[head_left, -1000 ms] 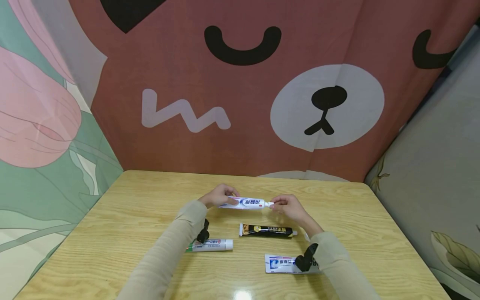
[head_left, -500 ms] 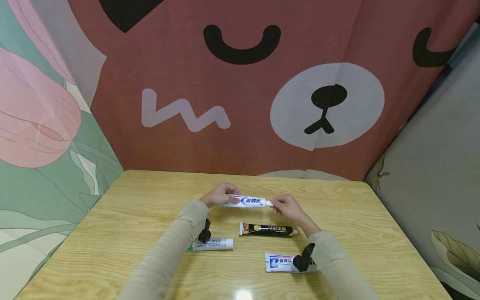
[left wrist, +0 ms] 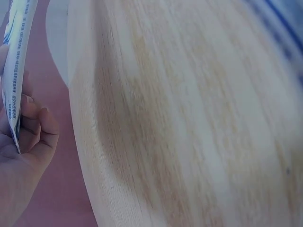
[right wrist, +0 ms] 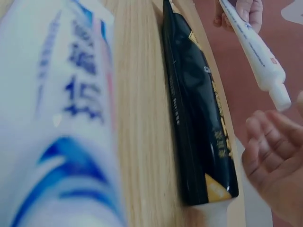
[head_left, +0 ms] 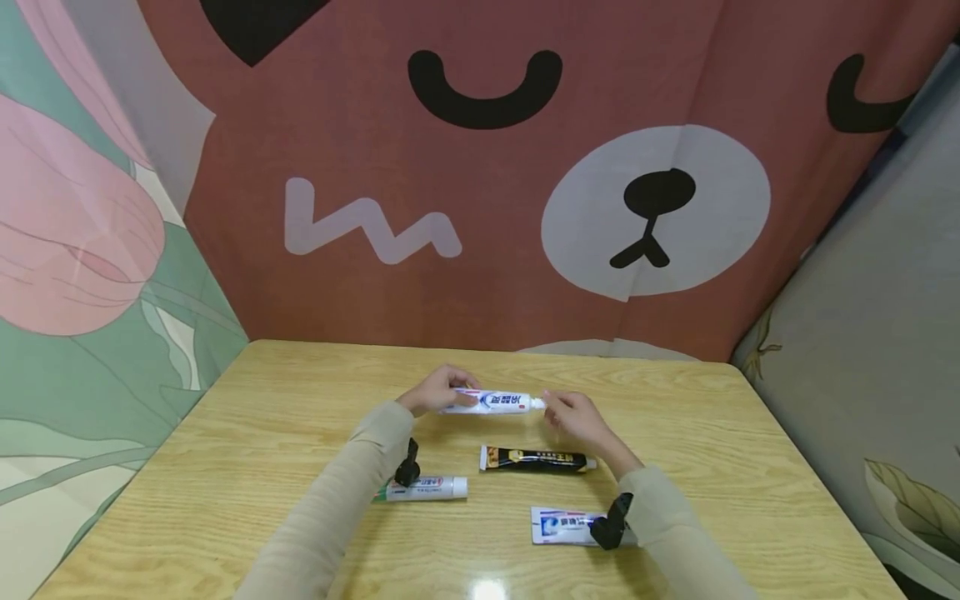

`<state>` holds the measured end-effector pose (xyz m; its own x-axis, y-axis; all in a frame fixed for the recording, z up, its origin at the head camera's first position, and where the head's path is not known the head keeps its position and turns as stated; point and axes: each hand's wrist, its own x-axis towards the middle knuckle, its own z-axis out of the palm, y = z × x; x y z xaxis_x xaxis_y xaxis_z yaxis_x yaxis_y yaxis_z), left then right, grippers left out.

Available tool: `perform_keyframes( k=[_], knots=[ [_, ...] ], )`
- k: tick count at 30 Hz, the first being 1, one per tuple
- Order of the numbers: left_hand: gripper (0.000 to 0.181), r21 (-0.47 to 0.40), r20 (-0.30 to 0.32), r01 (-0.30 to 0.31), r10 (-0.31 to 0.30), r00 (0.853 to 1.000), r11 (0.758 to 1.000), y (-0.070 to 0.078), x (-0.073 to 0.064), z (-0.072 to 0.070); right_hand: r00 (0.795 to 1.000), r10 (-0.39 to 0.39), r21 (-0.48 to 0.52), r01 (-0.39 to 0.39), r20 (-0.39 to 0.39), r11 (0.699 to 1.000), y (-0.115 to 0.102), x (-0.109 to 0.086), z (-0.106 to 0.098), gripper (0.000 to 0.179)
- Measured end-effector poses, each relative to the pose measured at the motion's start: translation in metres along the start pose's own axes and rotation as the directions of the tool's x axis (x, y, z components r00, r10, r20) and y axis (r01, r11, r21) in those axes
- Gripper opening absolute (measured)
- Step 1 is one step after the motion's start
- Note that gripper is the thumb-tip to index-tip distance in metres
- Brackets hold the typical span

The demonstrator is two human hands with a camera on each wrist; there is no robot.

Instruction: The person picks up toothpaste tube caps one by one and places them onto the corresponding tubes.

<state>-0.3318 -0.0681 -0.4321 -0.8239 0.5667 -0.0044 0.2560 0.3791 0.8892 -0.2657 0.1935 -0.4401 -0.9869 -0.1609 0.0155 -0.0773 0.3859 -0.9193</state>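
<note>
Pinching the tube (head_left: pixel 504 403), left hand (head_left: pixel 441 390); right hand (head_left: pixel 579 418) loosely spread, perhaps touching its cap (right wrist: pixel 280 96).

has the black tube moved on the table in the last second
No, the black tube keeps its place relative to the table's far edge in the head view.

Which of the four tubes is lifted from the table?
The white tube that the left hand holds, farthest from the person. The black tube, silver-green tube and other white tube lie on the table.
</note>
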Motion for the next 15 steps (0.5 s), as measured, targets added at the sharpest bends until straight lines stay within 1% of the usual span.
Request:
perform_keyframes(
  k=[2, 3, 5, 6, 8, 10, 11, 12, 15],
  knots=[
    [0.023, -0.002, -0.008, 0.002, -0.002, 1.0, 1.0, -0.0001, -0.0002, -0.0005, 0.998, -0.058, 0.009, 0.058, -0.015, 0.998, 0.0024, -0.0014, -0.0018, 0.026],
    [0.023, -0.003, -0.01, 0.004, -0.004, 1.0, 1.0, -0.0001, -0.0002, -0.0006, 0.996, -0.09, 0.004, 0.09, -0.021, 0.996, 0.0034, -0.0017, -0.0023, 0.023],
    [0.023, -0.001, -0.011, 0.008, -0.008, 1.0, 1.0, 0.0001, -0.0003, -0.0004, 0.99, -0.14, -0.024, 0.139, -0.034, 0.99, 0.0045, -0.0021, -0.0027, 0.024],
    [0.023, -0.002, -0.011, 0.012, -0.012, 1.0, 1.0, 0.0003, -0.0004, -0.0001, 0.987, -0.154, -0.044, 0.152, -0.047, 0.987, 0.0044, -0.0021, -0.0029, 0.022],
    [0.022, -0.003, -0.007, 0.012, -0.012, 1.0, 1.0, 0.0013, -0.0008, 0.0002, 0.986, -0.156, -0.083, 0.15, -0.065, 0.985, 0.003, -0.0021, -0.0029, 0.017],
    [0.022, -0.011, -0.008, 0.021, -0.021, 1.0, 1.0, 0.0028, -0.0013, 0.0008, 0.988, -0.142, -0.1, 0.136, -0.053, 0.986, 0.0011, -0.0026, -0.0036, 0.012],
    [0.021, -0.016, -0.009, 0.023, -0.023, 1.0, 1.0, 0.0034, -0.0016, 0.0012, 0.99, -0.136, -0.103, 0.132, -0.038, 0.986, -0.0002, -0.0031, -0.0043, 0.013],
    [0.021, -0.023, -0.011, 0.027, -0.028, 1.0, 0.999, 0.0044, -0.0019, 0.0015, 0.991, -0.134, -0.099, 0.131, -0.02, 0.986, -0.0012, -0.0032, -0.0048, 0.017],
    [0.021, -0.035, -0.011, 0.028, -0.028, 1.0, 0.999, 0.0075, -0.0025, 0.0024, 0.991, -0.131, -0.095, 0.133, 0.022, 0.987, -0.003, -0.0027, -0.0064, 0.038]
  ],
)
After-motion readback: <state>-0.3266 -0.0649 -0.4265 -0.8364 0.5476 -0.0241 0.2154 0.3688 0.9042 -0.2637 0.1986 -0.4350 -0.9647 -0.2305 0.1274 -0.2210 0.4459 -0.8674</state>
